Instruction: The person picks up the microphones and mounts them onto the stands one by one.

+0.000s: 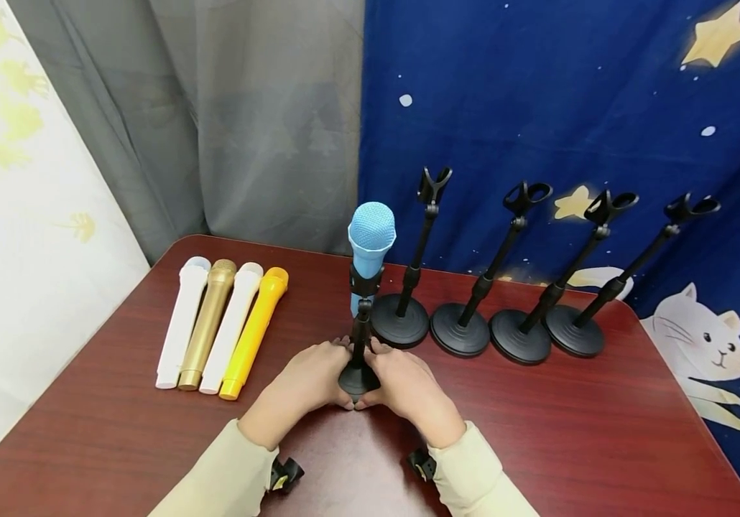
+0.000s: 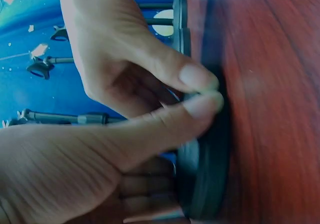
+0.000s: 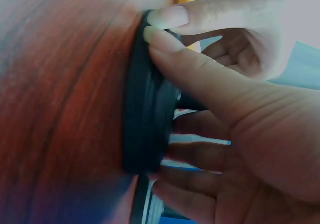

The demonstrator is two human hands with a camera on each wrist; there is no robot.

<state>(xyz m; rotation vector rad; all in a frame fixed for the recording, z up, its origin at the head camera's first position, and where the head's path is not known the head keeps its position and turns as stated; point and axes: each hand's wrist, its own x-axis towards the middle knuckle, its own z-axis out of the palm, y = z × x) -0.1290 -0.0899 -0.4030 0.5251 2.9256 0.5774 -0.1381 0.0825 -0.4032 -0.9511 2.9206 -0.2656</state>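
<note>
A light blue microphone (image 1: pixel 371 233) is upright in the clip of a black microphone stand (image 1: pixel 361 334) at the middle of the table. My left hand (image 1: pixel 318 373) grips the left side of the stand's round base (image 2: pixel 212 159), and my right hand (image 1: pixel 409 380) grips its right side. In both wrist views the two thumbs press on the near rim of the base with their tips touching. Fingers curl round the sides of the base, partly hidden by the stand and the hands. The base sits at the tabletop; whether it is slightly raised, I cannot tell.
Several black microphone stands (image 1: pixel 463 327) with bare clips line the back right of the red-brown table (image 1: pixel 570 445). At the left lie a white microphone (image 1: pixel 182 327), a gold one (image 1: pixel 208 327), another white one (image 1: pixel 233 327) and a yellow one (image 1: pixel 255 334). Curtains hang behind.
</note>
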